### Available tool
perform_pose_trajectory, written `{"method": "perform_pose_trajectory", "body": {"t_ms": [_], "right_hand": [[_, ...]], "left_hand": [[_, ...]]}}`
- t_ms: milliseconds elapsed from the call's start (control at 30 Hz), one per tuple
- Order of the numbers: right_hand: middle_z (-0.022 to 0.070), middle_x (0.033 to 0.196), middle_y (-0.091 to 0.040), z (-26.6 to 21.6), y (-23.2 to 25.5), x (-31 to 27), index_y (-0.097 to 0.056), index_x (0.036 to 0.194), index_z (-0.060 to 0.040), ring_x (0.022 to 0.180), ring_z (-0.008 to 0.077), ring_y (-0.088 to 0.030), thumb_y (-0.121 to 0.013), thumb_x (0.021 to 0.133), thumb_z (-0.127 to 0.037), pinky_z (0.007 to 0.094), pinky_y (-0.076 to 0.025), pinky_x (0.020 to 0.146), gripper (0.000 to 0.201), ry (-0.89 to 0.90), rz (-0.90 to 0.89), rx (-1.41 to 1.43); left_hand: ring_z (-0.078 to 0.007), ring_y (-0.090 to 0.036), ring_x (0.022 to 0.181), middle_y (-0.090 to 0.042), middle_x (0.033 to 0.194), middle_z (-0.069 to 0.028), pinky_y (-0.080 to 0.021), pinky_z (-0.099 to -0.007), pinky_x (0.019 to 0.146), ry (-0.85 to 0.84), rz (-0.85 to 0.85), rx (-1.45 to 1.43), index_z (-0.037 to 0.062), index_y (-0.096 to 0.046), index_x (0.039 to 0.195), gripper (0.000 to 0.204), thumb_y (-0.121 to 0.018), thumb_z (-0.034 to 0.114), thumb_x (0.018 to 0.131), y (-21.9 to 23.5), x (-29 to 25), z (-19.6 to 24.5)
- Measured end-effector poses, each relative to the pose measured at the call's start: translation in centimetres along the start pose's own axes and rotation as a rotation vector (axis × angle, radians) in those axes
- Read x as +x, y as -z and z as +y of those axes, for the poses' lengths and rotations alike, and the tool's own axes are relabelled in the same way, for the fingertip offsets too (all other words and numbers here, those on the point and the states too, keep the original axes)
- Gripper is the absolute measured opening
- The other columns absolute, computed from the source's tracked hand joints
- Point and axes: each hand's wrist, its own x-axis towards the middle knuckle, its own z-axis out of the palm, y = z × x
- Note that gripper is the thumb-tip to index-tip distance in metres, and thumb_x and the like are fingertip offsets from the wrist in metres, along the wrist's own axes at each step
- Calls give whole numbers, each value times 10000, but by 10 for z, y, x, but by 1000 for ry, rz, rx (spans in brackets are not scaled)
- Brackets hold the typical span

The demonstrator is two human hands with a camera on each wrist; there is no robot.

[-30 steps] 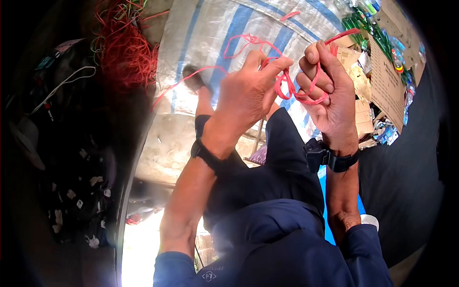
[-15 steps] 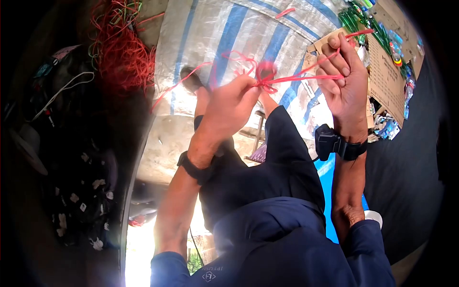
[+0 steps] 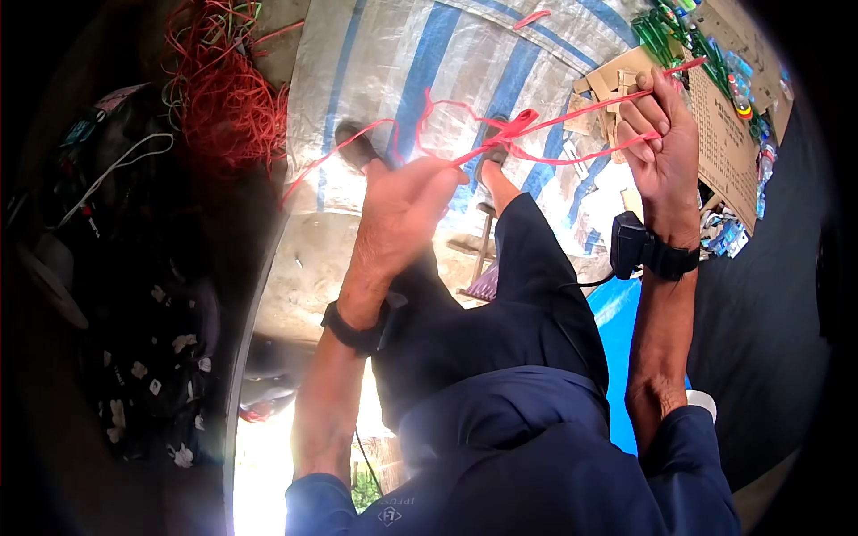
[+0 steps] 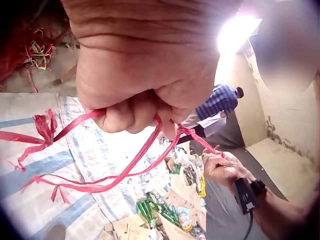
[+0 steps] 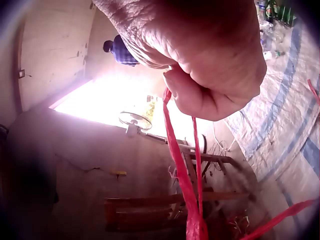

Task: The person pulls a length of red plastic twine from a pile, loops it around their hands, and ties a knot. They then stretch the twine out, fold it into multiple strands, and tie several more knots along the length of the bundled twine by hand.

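Both hands grip a pink-red plastic string [image 3: 572, 119] held up above the lap. The left hand [image 3: 398, 210] curls round one part of it; in the left wrist view strands [image 4: 145, 147] come out from under its bent fingers [image 4: 117, 116]. Up and to the right, the right hand [image 3: 663, 134] pinches two strands, and a short end sticks out past its fingertips. Between the hands is a knotted bunch [image 3: 511, 128] with loose loops. Two strands [image 5: 180, 160] run down from the right hand in the right wrist view.
A heap of red string [image 3: 228, 107] lies at the far left. White sheeting with blue stripes [image 3: 384, 54] covers the ground under the feet. Cardboard [image 3: 722, 147] and green bottles [image 3: 657, 40] are piled at the right. Another person [image 4: 217, 102] is in the background.
The hands have moved apart, the left down and leftward, the right up and rightward. The string loops that were close between them are now drawn into a stretched, knotted line.
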Motion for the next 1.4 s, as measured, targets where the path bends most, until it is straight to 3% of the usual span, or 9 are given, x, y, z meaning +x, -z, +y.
{"method": "perform_pose_trajectory", "body": {"t_ms": [233, 333, 433, 533, 667, 733, 800, 1100, 1400], "right_hand": [[-70, 544, -323, 12, -15, -15, -566, 961, -15, 403, 34, -323, -421, 1076, -211, 195, -334, 342, 270, -27, -12, 33], [-63, 582, -349, 11, -27, -20, -570, 998, 0, 452, 36, -358, -413, 1078, -205, 205, -349, 370, 270, -52, -56, 90], [-26, 655, -401, 10, -37, -21, -563, 1079, 37, 560, 71, -428, -441, 1068, -175, 231, -430, 496, 245, -77, -216, 226], [63, 829, -537, 14, -33, -10, -517, 1191, 112, 790, 175, -554, -529, 1024, -93, 340, -514, 806, 265, 10, -146, 243], [103, 916, -618, 33, -22, 3, -536, 1171, 108, 906, 215, -631, -589, 991, -74, 400, -549, 927, 262, -2, -42, 214], [111, 928, -628, 45, -12, 5, -543, 1168, 101, 932, 229, -643, -596, 989, -83, 412, -553, 940, 262, 69, 43, 120], [150, 1024, -650, 52, -3, 11, -564, 1163, 78, 995, 259, -667, -625, 978, -118, 416, -567, 955, 276, 104, 133, 27], [178, 1204, -615, 79, -10, -6, -402, 1411, -2, 1061, 246, -671, -685, 923, -124, 331, -542, 930, 577, 7, 36, -538], [95, 1082, -644, 93, -47, -47, -255, 1541, -92, 998, 135, -608, -586, 952, -51, 280, -503, 856, 677, -155, -437, -830]], "left_hand": [[-127, -520, 756, -599, 724, -16, -421, -277, 759, 9, 33, -48, 49, -733, 1004, 181, -603, 167, 956, -4, -8, -11], [-16, -430, 595, -493, 669, 89, -379, -221, 523, -185, 105, 155, 20, -712, 1105, 233, -604, 195, 998, -7, -7, -25], [-42, -487, 583, -556, 658, 15, -417, -255, 525, -220, 132, 280, 22, -707, 1122, 220, -618, 163, 979, -11, -14, -20], [-114, -573, 549, -609, 676, -83, -438, -291, 520, -289, 168, 495, 40, -717, 1101, 197, -638, 125, 942, -12, -16, -7], [-273, -613, 639, -671, 761, -124, -460, -365, 655, -312, 133, 547, 81, -729, 1057, 186, -678, 122, 884, -12, -21, -2], [-342, -610, 744, -709, 807, -115, -464, -420, 782, -268, 106, 541, 99, -730, 1037, 187, -701, 144, 858, -10, -23, -3], [-244, -662, 598, -675, 766, -139, -481, -330, 547, -436, 84, 499, 62, -729, 1073, 199, -673, 71, 882, -5, -22, -7], [-212, -637, 589, -685, 758, -117, -495, -307, 573, -384, -9, 382, 22, -718, 1063, 190, -670, 33, 879, 2, -34, -4], [-212, -614, 614, -630, 721, -112, -477, -304, 577, -394, -56, 276, 24, -698, 1093, 217, -657, 12, 880, -4, -42, 9]]}}
